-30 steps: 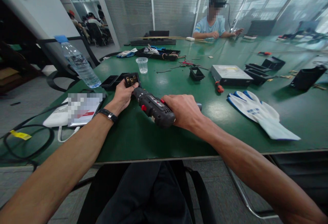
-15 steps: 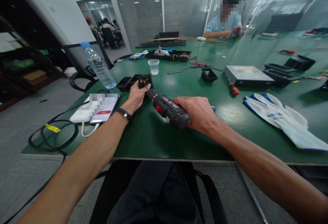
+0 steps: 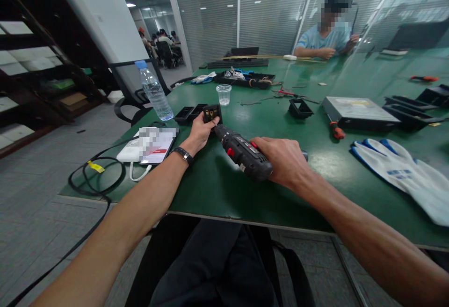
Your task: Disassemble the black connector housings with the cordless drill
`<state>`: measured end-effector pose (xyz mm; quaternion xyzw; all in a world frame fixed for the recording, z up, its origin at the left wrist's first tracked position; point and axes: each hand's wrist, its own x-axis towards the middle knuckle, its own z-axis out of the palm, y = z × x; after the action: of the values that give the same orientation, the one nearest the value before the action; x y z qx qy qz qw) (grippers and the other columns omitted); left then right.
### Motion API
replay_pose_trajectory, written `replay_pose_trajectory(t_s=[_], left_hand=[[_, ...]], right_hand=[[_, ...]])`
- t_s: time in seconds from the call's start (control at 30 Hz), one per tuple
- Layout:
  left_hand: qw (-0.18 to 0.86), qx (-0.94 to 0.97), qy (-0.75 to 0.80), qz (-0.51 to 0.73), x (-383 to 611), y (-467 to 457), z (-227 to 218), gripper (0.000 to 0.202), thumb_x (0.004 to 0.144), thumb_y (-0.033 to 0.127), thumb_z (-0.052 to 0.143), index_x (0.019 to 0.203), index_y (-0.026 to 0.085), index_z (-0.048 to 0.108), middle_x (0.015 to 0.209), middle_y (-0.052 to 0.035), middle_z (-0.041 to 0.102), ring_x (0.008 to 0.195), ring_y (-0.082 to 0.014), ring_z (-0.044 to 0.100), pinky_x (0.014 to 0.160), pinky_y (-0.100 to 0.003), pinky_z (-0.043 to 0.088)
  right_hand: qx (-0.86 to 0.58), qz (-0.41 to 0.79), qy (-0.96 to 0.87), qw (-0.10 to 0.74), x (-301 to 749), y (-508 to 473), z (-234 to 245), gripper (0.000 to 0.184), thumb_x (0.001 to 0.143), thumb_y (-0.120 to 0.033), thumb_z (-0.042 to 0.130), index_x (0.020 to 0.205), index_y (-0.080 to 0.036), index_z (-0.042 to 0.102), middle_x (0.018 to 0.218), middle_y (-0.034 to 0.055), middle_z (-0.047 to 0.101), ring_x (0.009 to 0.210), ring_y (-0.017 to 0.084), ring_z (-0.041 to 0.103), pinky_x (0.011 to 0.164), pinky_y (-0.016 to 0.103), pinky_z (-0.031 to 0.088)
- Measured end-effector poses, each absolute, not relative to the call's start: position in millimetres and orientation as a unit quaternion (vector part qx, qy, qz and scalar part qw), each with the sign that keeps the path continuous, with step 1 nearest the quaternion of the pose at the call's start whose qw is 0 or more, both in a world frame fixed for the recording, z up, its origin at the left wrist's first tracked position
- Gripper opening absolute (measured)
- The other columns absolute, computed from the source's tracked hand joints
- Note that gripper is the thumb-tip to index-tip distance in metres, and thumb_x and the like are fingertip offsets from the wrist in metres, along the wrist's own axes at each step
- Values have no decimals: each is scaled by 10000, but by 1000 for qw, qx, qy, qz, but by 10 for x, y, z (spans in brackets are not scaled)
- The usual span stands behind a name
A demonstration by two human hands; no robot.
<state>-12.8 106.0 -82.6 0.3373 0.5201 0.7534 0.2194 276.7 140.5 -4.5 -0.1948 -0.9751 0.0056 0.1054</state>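
My left hand is closed around a small black plastic block with brass-coloured metal pieces, held just above the table. My right hand grips a black cordless drill with red buttons. The drill's chuck points at the block's near side, close to my left fingertips. Whether the bit touches the block cannot be made out. Most of the drill's handle is hidden by my right hand. Behind my left hand lie black plastic trays, near a clear plastic cup.
On the left stand a water bottle, a phone and a looped black cable. To the right lie a white glove, a red screwdriver, a silver-topped box and a black tray. Another person sits across the green table.
My view has turned left, so the table and both hands appear farther right. The block and drill keep about the same position relative to each other. The person opposite has raised one hand slightly.
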Motion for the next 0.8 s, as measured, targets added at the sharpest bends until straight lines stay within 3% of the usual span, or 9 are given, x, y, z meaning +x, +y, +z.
replay_pose_trajectory(t_s=[0.8], left_hand=[[216,349,520,749,-150,1073,-854,400,676,232,849,1028,174,668,993,-78,696,935,-216,648,867,-392,515]], right_hand=[[-195,-8,-975,105,2771,1396,-44,246,793,-309,587,1018,-230,647,950,55,730,767,219,645,578,318,206]])
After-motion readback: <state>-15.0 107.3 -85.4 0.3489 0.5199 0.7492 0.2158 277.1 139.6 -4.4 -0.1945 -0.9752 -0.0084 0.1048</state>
